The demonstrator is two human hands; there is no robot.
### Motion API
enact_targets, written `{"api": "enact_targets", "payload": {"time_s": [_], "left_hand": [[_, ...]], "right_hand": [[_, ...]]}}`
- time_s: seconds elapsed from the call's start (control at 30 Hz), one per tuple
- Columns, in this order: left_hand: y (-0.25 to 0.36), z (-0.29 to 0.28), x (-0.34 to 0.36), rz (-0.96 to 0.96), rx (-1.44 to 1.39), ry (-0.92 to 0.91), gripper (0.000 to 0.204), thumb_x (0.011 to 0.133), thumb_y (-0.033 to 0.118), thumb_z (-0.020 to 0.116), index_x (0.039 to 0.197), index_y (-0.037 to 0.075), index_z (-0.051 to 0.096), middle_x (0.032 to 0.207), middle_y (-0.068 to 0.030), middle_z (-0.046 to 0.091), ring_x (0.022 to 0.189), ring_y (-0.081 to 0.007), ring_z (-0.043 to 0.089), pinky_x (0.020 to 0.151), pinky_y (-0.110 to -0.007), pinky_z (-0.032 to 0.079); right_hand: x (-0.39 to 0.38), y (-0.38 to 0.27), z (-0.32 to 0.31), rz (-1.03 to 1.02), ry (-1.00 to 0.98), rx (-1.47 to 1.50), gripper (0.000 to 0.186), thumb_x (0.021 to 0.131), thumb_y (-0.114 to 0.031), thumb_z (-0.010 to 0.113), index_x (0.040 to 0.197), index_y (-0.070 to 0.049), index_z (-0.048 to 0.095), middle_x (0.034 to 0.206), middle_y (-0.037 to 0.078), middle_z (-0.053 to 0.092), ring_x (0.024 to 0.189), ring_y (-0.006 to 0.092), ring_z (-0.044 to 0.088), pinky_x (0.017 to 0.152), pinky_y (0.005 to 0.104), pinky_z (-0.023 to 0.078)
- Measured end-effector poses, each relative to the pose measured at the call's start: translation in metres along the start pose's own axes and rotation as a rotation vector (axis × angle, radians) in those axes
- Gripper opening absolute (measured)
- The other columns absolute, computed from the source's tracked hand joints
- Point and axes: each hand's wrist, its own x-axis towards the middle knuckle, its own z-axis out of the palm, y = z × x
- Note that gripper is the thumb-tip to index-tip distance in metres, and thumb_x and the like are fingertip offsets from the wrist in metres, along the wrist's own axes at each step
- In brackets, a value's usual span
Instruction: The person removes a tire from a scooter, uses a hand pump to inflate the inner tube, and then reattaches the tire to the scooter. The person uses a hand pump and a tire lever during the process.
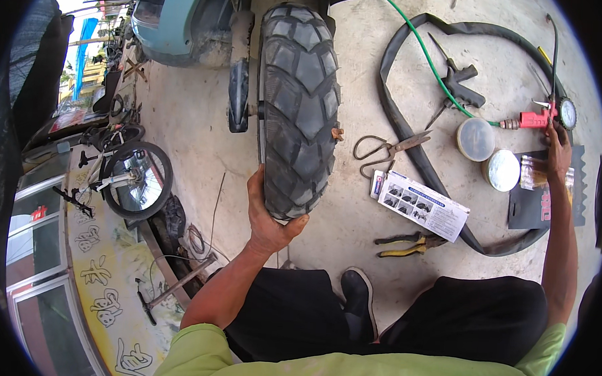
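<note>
A knobby black motorcycle tire [298,120] stands before me, mounted on the vehicle. My left hand [272,224] is wrapped around its near end, thumb on the right side and fingers on the left. A small reddish-brown piece [337,133] sticks out from the tire's right edge. Far to the right, my right hand [558,152] has its fingers closed at a red tire inflator [537,119] with a round gauge [567,114]. The inflator lies low by the floor, joined to a green air hose [427,55]. Part of its grip is hidden by my fingers.
A black inner tube [395,101] loops over the concrete. Around it lie a black pistol-grip tool [461,87], scissors [391,150], pliers [410,245], a printed leaflet [422,206], two round tins [476,139] and a dark card [528,207]. A bicycle [134,179] is at left.
</note>
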Motion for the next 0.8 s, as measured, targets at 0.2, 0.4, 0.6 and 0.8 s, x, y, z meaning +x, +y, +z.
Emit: {"api": "enact_targets", "payload": {"time_s": [0.2,0.4,0.6,0.8], "left_hand": [[0.0,0.0,0.0,0.033,0.01,0.014,0.114,0.077,0.039,0.087,0.156,-0.01,0.022,0.144,-0.028,0.042,0.133,-0.0404,0.048,0.111,-0.051,0.042],[-0.003,-0.001,0.003,0.08,-0.001,0.006,0.113,0.076,0.038,0.088,0.156,-0.008,0.024,0.144,-0.0282,0.042,0.131,-0.0406,0.049,0.11,-0.051,0.041],[-0.008,0.001,-0.001,0.045,-0.057,0.002,0.114,0.075,0.037,0.089,0.157,-0.006,0.023,0.144,-0.0267,0.042,0.132,-0.0403,0.049,0.11,-0.051,0.041],[-0.015,-0.007,-0.011,-0.123,-0.176,-0.08,0.121,0.072,0.036,0.092,0.16,-0.003,0.017,0.149,-0.0237,0.038,0.138,-0.0359,0.046,0.114,-0.048,0.039]], "right_hand": [[-0.005,-0.006,0.008,-0.058,0.081,-0.104,0.042,0.103,-0.034,0.065,0.131,-0.004,0.071,0.111,0.001,0.074,0.088,0.0094,0.063,0.083,0.0248,0.05],[-0.005,0.003,0.007,-0.008,0.088,0.033,0.038,0.102,-0.03,0.066,0.13,-0.004,0.071,0.105,0.001,0.073,0.085,0.0083,0.061,0.078,0.0234,0.049],[-0.009,0.0,0.012,-0.06,0.127,-0.007,0.038,0.103,-0.031,0.065,0.129,-0.004,0.071,0.103,0.0,0.073,0.084,0.0081,0.061,0.077,0.0234,0.049],[-0.014,-0.004,0.016,-0.205,0.18,-0.19,0.04,0.105,-0.033,0.062,0.131,-0.004,0.07,0.107,0.004,0.075,0.094,0.0111,0.065,0.085,0.0255,0.05]]}}
